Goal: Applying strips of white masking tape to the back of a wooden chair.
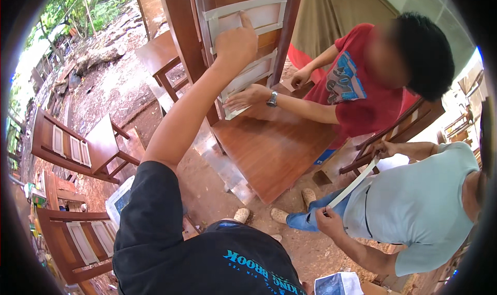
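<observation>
My left hand (235, 44) is raised to the tall wooden chair (279, 155). Its index finger is stretched out against a white paper panel (228, 25) on the backrest, with the other fingers curled and nothing visible in them. Strips of pale masking tape (259, 3) edge this panel. A second masked panel (253, 72) sits lower on the same backrest. There a co-worker's hand (248, 97) with a wristwatch lies flat against the tape near the seat. My right hand is out of view.
The red-shirted co-worker (357, 83) leans in beyond the seat. At right, another person (414, 196) in light blue stretches a tape strip (352, 183) between both hands. Wooden chairs with masked backs (62, 145) stand at left. A printed sheet (339, 284) shows at the lower edge.
</observation>
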